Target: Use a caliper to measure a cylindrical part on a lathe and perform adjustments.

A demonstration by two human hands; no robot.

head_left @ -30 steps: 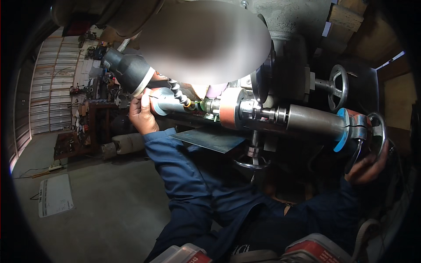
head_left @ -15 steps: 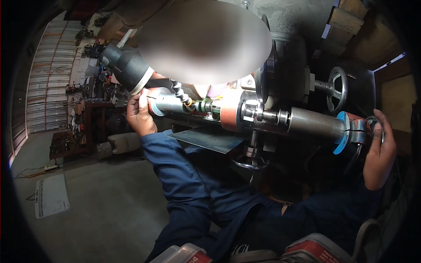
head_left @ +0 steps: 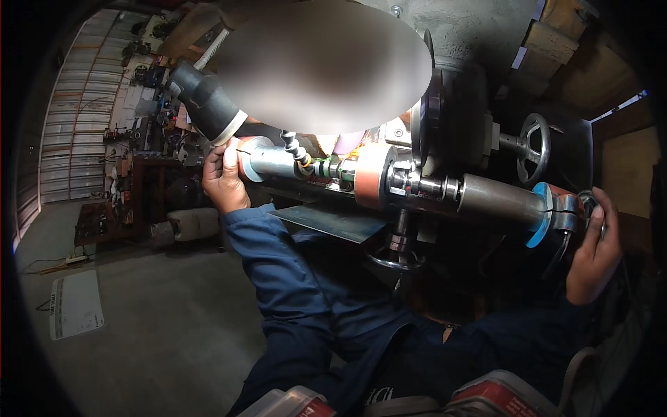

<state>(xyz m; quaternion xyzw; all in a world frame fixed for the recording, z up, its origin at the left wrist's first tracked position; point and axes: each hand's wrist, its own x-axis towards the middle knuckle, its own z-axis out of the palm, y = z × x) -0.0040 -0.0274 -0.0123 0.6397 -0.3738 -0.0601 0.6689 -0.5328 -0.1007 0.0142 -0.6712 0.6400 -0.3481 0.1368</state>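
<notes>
Left grip (head_left: 225,182) half-curled at red collar (head_left: 244,160), right grip (head_left: 596,254) around handwheel (head_left: 588,203).

Workshop, shown by a metal machine (head_left: 501,197) fitted with a spoked handwheel (head_left: 533,149), shop clutter (head_left: 144,128) crowded before a ribbed wall (head_left: 75,132).

We see heading capitals on the white board (head_left: 76,306), pale letters on the dark shirt (head_left: 417,382), small print on a red label (head_left: 490,397).

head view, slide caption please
Left hand by the lamp and red-ended grey cylinder, right hand on the rightmost handwheel.
</notes>
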